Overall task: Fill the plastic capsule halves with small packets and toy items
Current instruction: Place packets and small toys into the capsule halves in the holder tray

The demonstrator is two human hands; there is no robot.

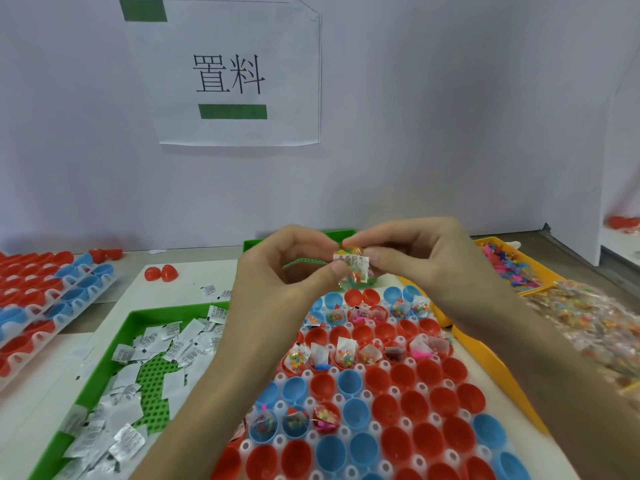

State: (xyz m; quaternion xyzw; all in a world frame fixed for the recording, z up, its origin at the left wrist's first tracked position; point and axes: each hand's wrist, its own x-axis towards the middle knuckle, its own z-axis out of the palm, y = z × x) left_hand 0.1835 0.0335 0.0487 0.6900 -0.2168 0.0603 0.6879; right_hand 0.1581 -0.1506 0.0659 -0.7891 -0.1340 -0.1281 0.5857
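Both my hands are raised above the white rack of red and blue capsule halves. My left hand and my right hand pinch together a small bundle: a white printed packet over a clear bag of coloured beads, with a yellow toy piece on top. Several capsule halves in the rack hold bead bags and toy bits; others, such as a red half, hold nothing.
A green tray of white printed packets lies at the left. Yellow trays at the right hold clear bead bags and pink and blue toys. Another rack of capsule halves is far left. A paper sign hangs on the wall.
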